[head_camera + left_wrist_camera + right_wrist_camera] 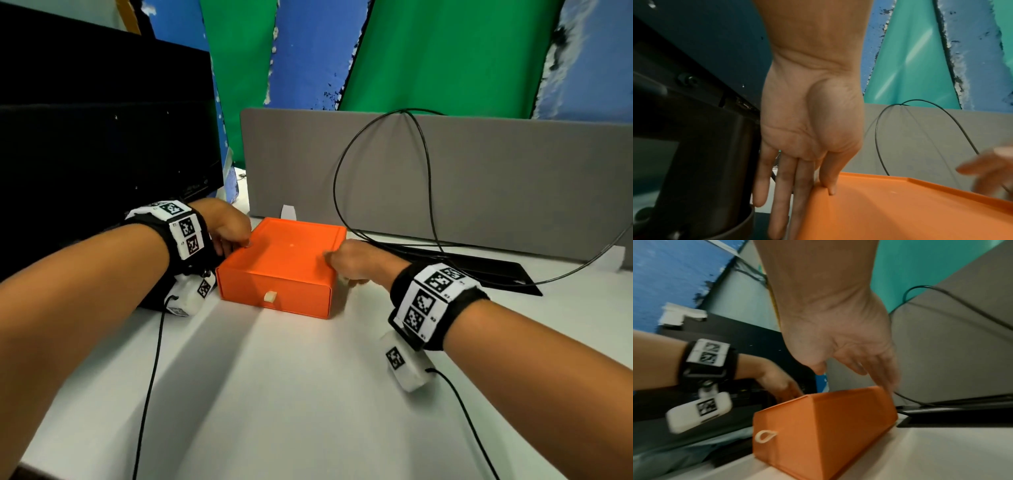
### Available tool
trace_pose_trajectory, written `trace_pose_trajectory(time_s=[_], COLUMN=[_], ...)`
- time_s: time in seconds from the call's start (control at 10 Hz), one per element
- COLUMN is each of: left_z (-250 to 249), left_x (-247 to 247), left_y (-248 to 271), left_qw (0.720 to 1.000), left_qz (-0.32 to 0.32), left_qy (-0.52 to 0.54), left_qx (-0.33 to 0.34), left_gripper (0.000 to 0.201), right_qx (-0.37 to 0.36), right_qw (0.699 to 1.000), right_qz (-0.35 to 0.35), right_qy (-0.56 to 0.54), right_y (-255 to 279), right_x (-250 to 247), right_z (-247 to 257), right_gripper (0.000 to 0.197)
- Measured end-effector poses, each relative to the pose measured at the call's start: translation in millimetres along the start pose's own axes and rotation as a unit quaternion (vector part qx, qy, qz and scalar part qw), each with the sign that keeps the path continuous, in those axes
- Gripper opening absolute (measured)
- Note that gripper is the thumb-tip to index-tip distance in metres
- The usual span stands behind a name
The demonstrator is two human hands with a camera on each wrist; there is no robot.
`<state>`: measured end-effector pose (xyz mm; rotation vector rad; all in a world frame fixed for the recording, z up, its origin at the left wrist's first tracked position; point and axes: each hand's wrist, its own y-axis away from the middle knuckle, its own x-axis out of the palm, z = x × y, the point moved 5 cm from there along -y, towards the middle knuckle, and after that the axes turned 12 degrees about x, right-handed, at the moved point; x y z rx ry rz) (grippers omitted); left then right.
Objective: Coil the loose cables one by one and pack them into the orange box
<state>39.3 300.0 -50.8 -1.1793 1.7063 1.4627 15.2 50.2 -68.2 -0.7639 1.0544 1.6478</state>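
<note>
The orange box (284, 260) sits shut on the white table, its beige pull tab (270, 296) facing me. My left hand (229, 229) is at the box's left edge. In the left wrist view its straight fingers (801, 186) lie flat against the side wall and the thumb tip presses on the top rim. My right hand (356, 263) touches the box's right edge with loosely extended fingers (885, 369), blurred. A thin black cable (376, 144) loops loose up against the grey divider behind the box; neither hand holds it.
A black monitor (102, 137) and its stand (705, 162) crowd the left side. A grey divider panel (479, 178) closes the back. A flat black plate (479, 267) lies right of the box. Thin black leads (150, 377) from my wrist cameras trail over the table.
</note>
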Motion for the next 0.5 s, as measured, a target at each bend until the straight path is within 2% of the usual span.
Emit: trace_pose_trajectory(time_s=[0.1, 0.2, 0.3, 0.4, 0.5], left_z=[-4, -1, 3, -20, -69], left_x=[5, 12, 13, 1, -16], left_y=[1, 3, 2, 29, 44], left_qw=[0.999, 0.994, 0.985, 0.997, 0.954], left_qz=[0.0, 0.0, -0.031, -0.059, -0.184], left_qy=[0.034, 0.108, 0.166, -0.008, -0.235], left_qx=[-0.004, -0.015, -0.04, -0.054, 0.038], left_gripper=[0.035, 0.033, 0.035, 0.024, 0.02], right_qx=[0.029, 0.035, 0.037, 0.037, 0.015], right_qw=[0.997, 0.996, 0.989, 0.988, 0.997], right_qz=[0.056, 0.064, 0.127, 0.142, 0.07], right_qy=[-0.054, -0.045, -0.059, -0.037, 0.004], right_y=[-5, 1, 5, 7, 13], right_x=[14, 20, 15, -5, -42], right_z=[0, 3, -5, -18, -31], right_gripper=[0.043, 0.046, 0.055, 0.057, 0.052])
